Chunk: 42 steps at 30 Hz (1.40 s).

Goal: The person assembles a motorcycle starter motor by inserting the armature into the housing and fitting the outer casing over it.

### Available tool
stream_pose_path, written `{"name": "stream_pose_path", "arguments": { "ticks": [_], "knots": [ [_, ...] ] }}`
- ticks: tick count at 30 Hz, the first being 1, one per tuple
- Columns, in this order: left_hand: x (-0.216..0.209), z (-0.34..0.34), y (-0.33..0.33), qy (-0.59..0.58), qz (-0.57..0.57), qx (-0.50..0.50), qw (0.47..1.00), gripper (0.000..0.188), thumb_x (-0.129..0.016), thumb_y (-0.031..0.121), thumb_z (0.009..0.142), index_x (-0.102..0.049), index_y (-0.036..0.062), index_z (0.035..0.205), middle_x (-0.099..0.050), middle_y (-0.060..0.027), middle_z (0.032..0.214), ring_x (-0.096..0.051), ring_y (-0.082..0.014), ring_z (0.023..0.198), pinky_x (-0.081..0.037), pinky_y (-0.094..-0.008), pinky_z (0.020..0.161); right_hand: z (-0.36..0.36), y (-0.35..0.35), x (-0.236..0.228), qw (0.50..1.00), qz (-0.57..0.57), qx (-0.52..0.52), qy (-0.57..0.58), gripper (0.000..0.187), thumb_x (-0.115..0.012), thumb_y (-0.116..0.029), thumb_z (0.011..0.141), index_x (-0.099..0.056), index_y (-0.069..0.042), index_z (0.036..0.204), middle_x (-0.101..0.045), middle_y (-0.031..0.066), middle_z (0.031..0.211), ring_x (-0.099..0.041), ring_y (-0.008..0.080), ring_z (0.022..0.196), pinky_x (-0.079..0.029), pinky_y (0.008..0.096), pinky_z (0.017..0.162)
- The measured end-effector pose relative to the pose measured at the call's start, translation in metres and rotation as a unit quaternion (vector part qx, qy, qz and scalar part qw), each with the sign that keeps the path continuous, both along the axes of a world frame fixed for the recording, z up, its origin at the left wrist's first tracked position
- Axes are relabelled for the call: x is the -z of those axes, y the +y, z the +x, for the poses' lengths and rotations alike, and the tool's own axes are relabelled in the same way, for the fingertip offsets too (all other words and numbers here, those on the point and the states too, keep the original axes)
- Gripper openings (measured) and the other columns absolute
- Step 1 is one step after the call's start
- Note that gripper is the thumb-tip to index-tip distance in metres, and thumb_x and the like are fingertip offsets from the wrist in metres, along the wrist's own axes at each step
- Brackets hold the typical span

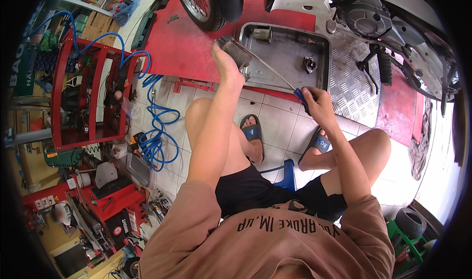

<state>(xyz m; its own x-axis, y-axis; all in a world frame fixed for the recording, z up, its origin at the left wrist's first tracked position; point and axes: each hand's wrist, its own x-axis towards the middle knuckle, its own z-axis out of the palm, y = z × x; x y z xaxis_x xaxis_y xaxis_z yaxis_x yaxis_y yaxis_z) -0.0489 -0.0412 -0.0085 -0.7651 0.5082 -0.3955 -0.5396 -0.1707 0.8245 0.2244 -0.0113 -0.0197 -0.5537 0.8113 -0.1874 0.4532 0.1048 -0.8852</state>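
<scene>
My left hand grips a dull grey metal cylinder above the left edge of a metal tray. A long screwdriver is closed in my right hand, its blue handle by my fingers. Its thin shaft runs up and left to the cylinder; whether the tip touches it or goes inside, I cannot tell. In the tray lie a short metal cylinder, a brownish metal part and a small dark round part.
The tray sits on a red platform beside a motorcycle wheel and an engine. A blue air hose coils on the tiles at left, near a red tool cart. A blue stool shows between my legs.
</scene>
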Motion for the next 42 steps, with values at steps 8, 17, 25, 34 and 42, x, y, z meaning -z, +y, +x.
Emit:
{"name": "stream_pose_path", "arguments": {
  "ticks": [8,17,25,34,42],
  "knots": [
    [-0.0004,0.0002,0.0003,-0.004,0.006,-0.005,1.0,0.04,-0.032,0.046,0.102,-0.055,0.0148,0.114,-0.059,-0.0013,0.104,-0.06,-0.0156,0.092,-0.051,-0.0343,0.077,0.0005,0.0014,-0.0034,0.998,-0.049,0.022,-0.028,0.034,-0.079,-0.029,0.083,-0.067,0.002,0.092,-0.065,0.0118,0.071,-0.058,0.0149,0.058,-0.047,0.0305,0.059],
    [0.0004,-0.0009,0.0003,0.007,0.007,-0.001,1.0,0.04,-0.032,0.045,0.101,-0.056,0.0153,0.112,-0.059,-0.0011,0.102,-0.06,-0.0153,0.092,-0.051,-0.0348,0.075,0.0005,0.0008,0.0043,1.0,-0.022,0.017,-0.005,0.028,-0.07,-0.023,0.091,-0.069,0.004,0.091,-0.063,0.0113,0.064,-0.055,0.0146,0.053,-0.046,0.0316,0.056],
    [-0.0022,-0.0002,0.0,0.002,0.01,-0.005,1.0,0.04,-0.032,0.046,0.102,-0.056,0.0155,0.109,-0.06,-0.0005,0.101,-0.06,-0.0152,0.09,-0.051,-0.0338,0.076,0.001,-0.0016,-0.002,0.996,0.075,0.008,0.056,0.03,-0.071,-0.024,0.09,-0.068,0.006,0.091,-0.063,0.0116,0.063,-0.057,0.0152,0.055,-0.047,0.0327,0.057],
    [0.0005,-0.0013,-0.0003,-0.003,0.024,0.001,1.0,0.04,-0.031,0.047,0.102,-0.056,0.0156,0.11,-0.06,-0.0005,0.101,-0.06,-0.0151,0.089,-0.051,-0.0338,0.076,0.0032,0.0018,0.0002,0.99,0.133,0.003,0.048,0.035,-0.079,-0.028,0.083,-0.066,0.003,0.093,-0.063,0.0116,0.068,-0.056,0.0146,0.058,-0.047,0.0303,0.059],
    [0.0001,-0.0014,0.0007,-0.016,0.018,-0.011,1.0,0.04,-0.032,0.047,0.102,-0.056,0.0164,0.109,-0.06,0.0002,0.099,-0.06,-0.0146,0.087,-0.051,-0.0334,0.075,0.0006,-0.0003,-0.0046,0.992,0.117,0.024,0.049,0.033,-0.072,-0.03,0.09,-0.069,0.003,0.089,-0.062,0.0096,0.065,-0.056,0.0142,0.059,-0.045,0.0306,0.058]
  ]
}}
